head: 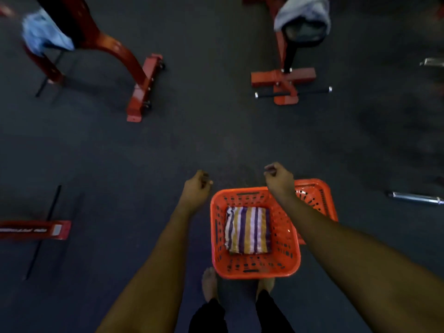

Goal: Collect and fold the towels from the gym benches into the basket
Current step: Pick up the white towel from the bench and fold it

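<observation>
Head view: folded striped towel (pixel 247 230) inside orange basket (pixel 254 272) at 6 o'clock; left hand (pixel 198 186) and right hand (pixel 278 179) above, loosely curled, empty. Blue towel (pixel 45 36) at 10, grey towel (pixel 302 13) at 1 o'clock, draped on red frames (pixel 138 92); judged mid-collection, calling for approach and grasp.

A folded towel (pixel 247 230) lies in the basket (pixel 255 270), before the feet (pixel 209 283).
</observation>
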Motion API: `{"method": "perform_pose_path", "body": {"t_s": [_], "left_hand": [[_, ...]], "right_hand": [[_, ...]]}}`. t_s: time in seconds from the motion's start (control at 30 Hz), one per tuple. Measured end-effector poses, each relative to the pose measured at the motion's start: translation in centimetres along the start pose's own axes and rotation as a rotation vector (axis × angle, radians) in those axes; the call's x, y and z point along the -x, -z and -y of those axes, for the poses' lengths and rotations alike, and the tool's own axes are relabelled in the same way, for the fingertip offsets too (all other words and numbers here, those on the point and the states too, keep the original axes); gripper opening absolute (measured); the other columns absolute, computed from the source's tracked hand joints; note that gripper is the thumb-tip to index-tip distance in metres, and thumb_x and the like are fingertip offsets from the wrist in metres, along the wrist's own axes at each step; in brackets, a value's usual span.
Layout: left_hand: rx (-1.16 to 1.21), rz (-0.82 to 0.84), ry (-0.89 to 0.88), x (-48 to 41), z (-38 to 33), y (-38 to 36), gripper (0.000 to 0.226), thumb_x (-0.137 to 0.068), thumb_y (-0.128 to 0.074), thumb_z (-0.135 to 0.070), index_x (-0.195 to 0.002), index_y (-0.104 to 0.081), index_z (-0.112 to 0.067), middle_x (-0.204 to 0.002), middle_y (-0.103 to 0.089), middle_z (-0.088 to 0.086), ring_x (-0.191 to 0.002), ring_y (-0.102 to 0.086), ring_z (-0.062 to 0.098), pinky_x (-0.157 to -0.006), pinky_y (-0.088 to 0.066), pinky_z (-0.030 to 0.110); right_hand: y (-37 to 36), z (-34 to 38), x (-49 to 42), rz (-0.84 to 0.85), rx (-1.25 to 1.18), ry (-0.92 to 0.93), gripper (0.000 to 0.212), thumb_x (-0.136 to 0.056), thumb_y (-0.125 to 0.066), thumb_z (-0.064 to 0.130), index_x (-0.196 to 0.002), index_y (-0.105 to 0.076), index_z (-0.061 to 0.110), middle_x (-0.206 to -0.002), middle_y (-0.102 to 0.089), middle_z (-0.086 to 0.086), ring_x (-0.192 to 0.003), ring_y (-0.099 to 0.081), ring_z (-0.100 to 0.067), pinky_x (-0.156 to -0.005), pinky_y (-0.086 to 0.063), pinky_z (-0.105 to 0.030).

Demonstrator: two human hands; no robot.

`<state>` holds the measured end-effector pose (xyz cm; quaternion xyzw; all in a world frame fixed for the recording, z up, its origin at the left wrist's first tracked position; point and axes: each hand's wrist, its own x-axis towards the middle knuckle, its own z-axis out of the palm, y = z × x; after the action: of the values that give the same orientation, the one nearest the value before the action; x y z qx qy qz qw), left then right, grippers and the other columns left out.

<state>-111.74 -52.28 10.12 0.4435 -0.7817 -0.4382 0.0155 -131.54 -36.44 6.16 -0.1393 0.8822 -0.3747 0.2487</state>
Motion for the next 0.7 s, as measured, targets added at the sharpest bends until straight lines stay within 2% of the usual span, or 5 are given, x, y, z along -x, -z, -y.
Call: {"method": "perform_pose_path", "body": {"t_s": [0.07, 0.17, 0.3, 0.4, 0.7], "left_hand": [[-0.008, -0.029, -0.087, -0.7, -1.6, 4.0, 0.026, -0.093, -0.061, -0.012, -0.116, -0.06, -0.002, -0.099, -0.069, 0.01, -0.085, -0.061, 0.016, -0.072, -0.039, 0.014], [-0.003, -0.054, -0.181, -2.6, -2.8, 9.9, 0.024, -0.093, -0.06, -0.014, -0.115, -0.061, -0.006, -0.097, -0.071, 0.008, -0.085, -0.064, 0.017, -0.071, -0.042, 0.016], [0.002, -0.034, -0.281, -6.6, -3.9, 17.3, 0.024, -0.096, -0.055, -0.02, -0.118, -0.058, -0.011, -0.096, -0.07, 0.004, -0.086, -0.067, 0.017, -0.077, -0.053, 0.031], [-0.006, -0.008, -0.366, -10.6, -4.5, 23.3, 0.024, -0.096, -0.056, -0.022, -0.117, -0.058, -0.011, -0.097, -0.07, 0.004, -0.087, -0.066, 0.017, -0.08, -0.052, 0.029], [-0.005, 0.072, -0.495, -23.9, -10.0, 30.4, 0.024, -0.096, -0.056, -0.025, -0.117, -0.058, -0.013, -0.096, -0.069, 0.007, -0.088, -0.065, 0.02, -0.074, -0.047, 0.025]], "right_hand": [[0.3, 3.8, -0.4, -0.021, -0.06, 0.022, 0.014, -0.082, -0.063, 0.009, -0.092, -0.07, 0.016, -0.083, -0.072, -0.008, -0.084, -0.069, -0.028, -0.084, -0.055, -0.042], [-0.6, 8.7, -1.1, -0.057, -0.104, 0.054, 0.015, -0.08, -0.062, 0.01, -0.084, -0.066, 0.024, -0.081, -0.073, -0.01, -0.078, -0.071, -0.03, -0.079, -0.058, -0.045], [-2.2, 16.0, -1.9, -0.112, -0.184, 0.084, 0.02, -0.085, -0.059, 0.006, -0.079, -0.062, 0.025, -0.083, -0.071, -0.013, -0.065, -0.068, -0.024, -0.064, -0.057, -0.034], [-4.1, 22.5, -2.2, -0.145, -0.242, 0.067, 0.019, -0.09, -0.054, 0.002, -0.084, -0.061, 0.019, -0.079, -0.067, -0.009, -0.057, -0.062, -0.016, -0.049, -0.046, -0.021], [-5.2, 31.4, -9.5, -0.271, -0.312, 0.039, 0.017, -0.092, -0.055, 0.002, -0.083, -0.061, 0.016, -0.076, -0.066, -0.01, -0.051, -0.061, -0.011, -0.041, -0.043, -0.014]]}}
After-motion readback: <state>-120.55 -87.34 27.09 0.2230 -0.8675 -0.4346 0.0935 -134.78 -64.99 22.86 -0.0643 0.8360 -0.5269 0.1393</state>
